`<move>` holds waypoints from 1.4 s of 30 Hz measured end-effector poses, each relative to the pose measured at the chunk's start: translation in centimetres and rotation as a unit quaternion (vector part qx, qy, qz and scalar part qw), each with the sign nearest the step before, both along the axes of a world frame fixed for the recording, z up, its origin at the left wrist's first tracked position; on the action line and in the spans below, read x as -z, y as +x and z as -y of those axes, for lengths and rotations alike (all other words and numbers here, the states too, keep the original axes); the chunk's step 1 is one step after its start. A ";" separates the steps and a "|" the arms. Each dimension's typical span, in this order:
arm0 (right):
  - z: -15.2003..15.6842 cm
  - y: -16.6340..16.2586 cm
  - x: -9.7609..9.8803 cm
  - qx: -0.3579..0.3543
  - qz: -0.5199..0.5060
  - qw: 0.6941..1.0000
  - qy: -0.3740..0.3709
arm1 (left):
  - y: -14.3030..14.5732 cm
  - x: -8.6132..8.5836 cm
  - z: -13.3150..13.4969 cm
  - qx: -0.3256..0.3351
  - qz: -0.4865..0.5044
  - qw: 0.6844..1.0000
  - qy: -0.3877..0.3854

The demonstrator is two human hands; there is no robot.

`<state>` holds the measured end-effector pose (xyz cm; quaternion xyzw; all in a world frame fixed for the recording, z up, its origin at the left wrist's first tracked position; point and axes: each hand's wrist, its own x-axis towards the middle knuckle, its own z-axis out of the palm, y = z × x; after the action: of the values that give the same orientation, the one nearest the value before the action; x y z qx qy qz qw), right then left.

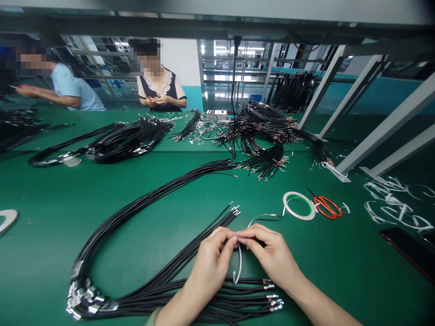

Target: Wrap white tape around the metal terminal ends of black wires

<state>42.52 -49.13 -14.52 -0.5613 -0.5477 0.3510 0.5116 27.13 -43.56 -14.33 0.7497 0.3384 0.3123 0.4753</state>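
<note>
Black cables (136, 213) with coppery metal ends lie on a plain deep-green table (340, 271); a white strip (239, 267) hangs between the fingers. The tape roll (299, 206) is white, the scissors (326, 206) orange-red, and the phone (409, 251) black with a red edge

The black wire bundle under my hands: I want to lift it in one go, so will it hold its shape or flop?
Probably flop: the black wire bundle lies in a loose curve on the green table. The silver tape wraps may keep one end together, but the metal-tipped ends look free to splay.
</note>
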 end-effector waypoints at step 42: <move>0.0 0.2 0.5 -0.014 0.065 0.998 -0.002 | 0.3 0.1 0.0 0.008 0.070 0.964 -0.257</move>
<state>42.71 -49.11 -14.97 -0.5760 -0.5870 0.3220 0.4690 27.46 -43.61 -14.44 0.5811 0.3668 0.2624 0.6774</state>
